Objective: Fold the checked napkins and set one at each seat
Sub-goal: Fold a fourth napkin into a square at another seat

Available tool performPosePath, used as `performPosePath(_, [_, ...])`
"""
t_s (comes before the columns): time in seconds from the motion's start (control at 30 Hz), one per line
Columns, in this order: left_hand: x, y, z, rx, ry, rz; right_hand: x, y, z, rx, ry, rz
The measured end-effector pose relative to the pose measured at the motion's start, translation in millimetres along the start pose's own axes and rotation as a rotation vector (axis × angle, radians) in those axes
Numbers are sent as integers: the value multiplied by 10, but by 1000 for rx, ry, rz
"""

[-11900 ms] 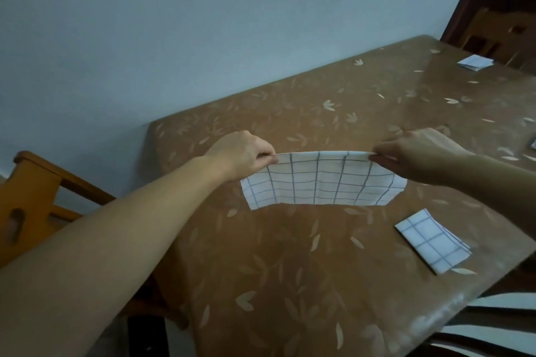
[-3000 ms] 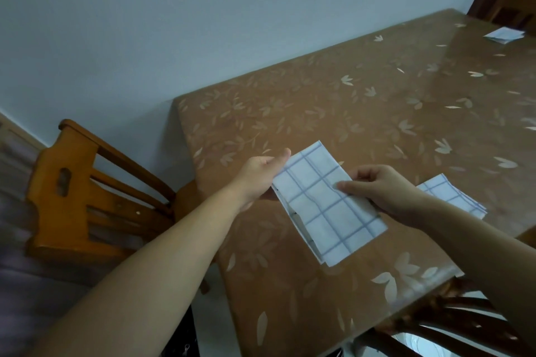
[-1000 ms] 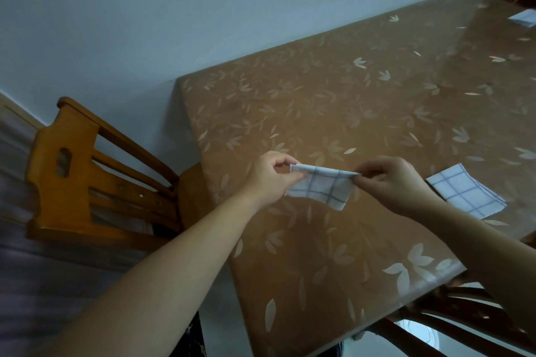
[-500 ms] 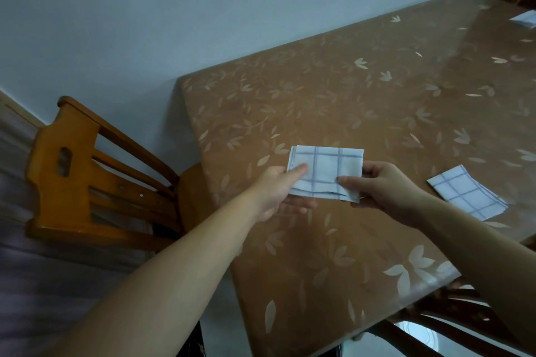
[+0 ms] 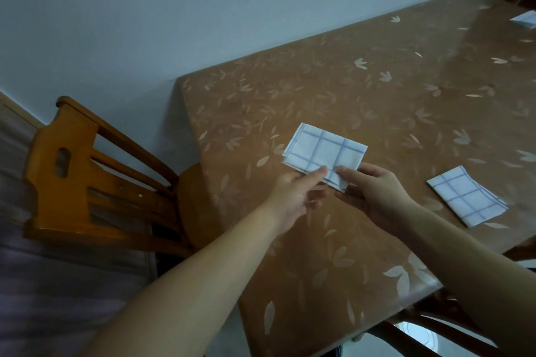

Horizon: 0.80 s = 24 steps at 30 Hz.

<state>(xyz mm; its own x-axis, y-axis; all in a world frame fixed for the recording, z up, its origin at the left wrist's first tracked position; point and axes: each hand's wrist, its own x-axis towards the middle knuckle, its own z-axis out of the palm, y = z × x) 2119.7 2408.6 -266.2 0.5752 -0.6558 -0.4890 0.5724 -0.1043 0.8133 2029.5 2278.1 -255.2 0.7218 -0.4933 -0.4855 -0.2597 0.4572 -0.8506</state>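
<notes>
Both our hands pinched the near edge of the folded napkin (image 5: 324, 152): left hand (image 5: 293, 197) with thumb on top, right hand (image 5: 374, 194) likewise, thumbs almost touching. It lay flat on the table (image 5: 319, 90) just beyond our fingertips, its long side running left to right. A second napkin (image 5: 467, 195) lay right of our right hand, a chair (image 5: 87, 171) left of our left.

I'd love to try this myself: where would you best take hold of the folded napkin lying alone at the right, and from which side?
Probably the near corner of the folded napkin lying alone, approached from the table edge on the person's side. It lies flat and turned like a diamond, so that corner points toward the edge. Slide fingertips under and pinch all layers together so the fold stays shut.
</notes>
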Motion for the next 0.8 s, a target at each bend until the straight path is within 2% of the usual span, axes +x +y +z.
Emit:
performPosePath(0.1, [49,-50,58,248,80,75,-37,78,47,-85,22,-27])
performPosePath(0.2, [61,-25,31,205,69,55,-55,82,34,-107,15,-37])
performPosePath(0.27, [61,-51,24,158,37,55,-52,79,26,-109,23,-61])
performPosePath(0.43, [42,-96,30,299,-40,138,-55,81,21,-111,15,-43])
performPosePath(0.53, [5,-11,-64,327,-112,109,-14,-16,-122,-204,-10,-39])
performPosePath(0.67, [-61,144,-245,461,-280,13,14,-85,-269,-284,-137,8])
performPosePath(0.73, [-77,187,-311,442,-321,-52,8,-98,-278,-315,-212,50])
performPosePath(0.8, [-79,180,-319,264,-265,-59,-10,-94,-242,-297,-242,32])
